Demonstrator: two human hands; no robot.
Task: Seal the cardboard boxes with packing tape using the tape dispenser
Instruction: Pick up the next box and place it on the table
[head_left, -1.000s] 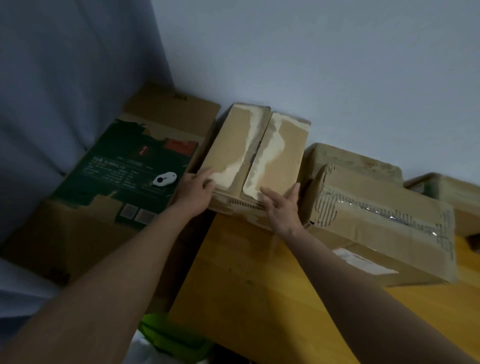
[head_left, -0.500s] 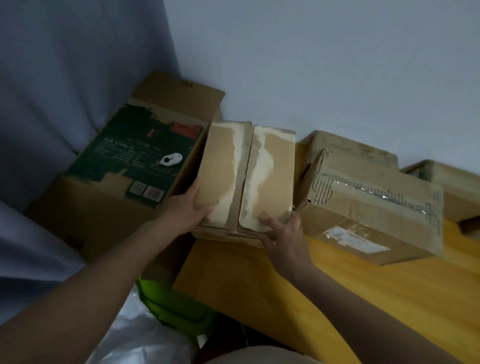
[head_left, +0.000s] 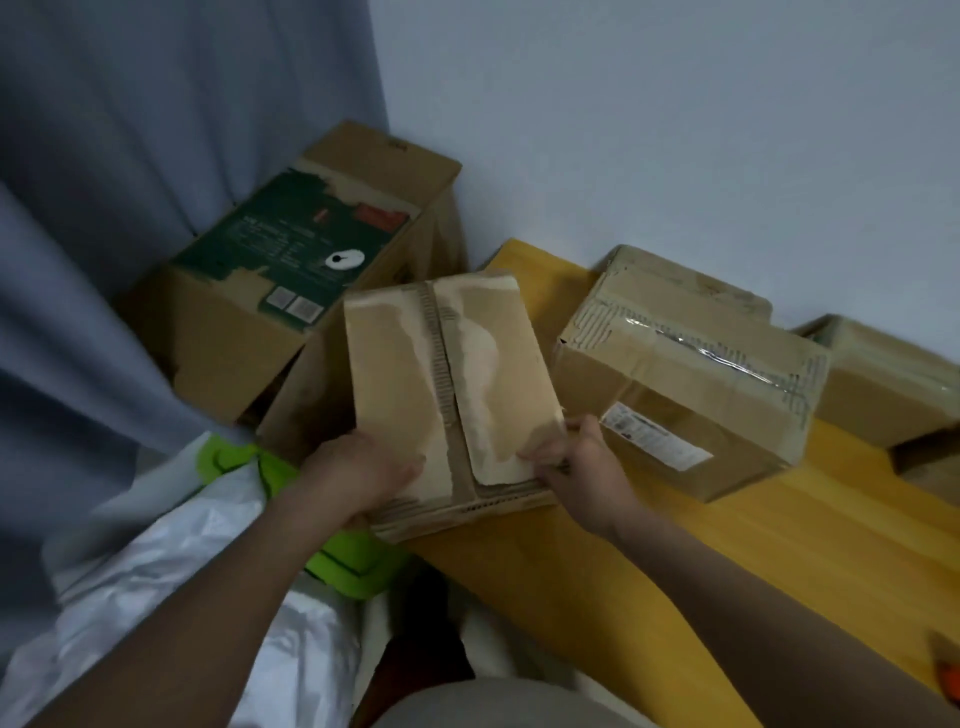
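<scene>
Cardboard box (head_left: 447, 374) gripped by both hands (head_left: 358, 475), taped box (head_left: 691, 374) just right, printed carton (head_left: 291, 270) behind-left

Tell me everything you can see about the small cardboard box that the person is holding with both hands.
The small cardboard box is brown and worn. Its two top flaps are closed and meet along a middle seam, where pale torn patches expose the corrugated layer. No tape over the seam is visible. It sits tilted at the near left corner of the yellow wooden table, partly past the edge. The left hand grips its near left corner; the right hand holds the near right corner.
</scene>
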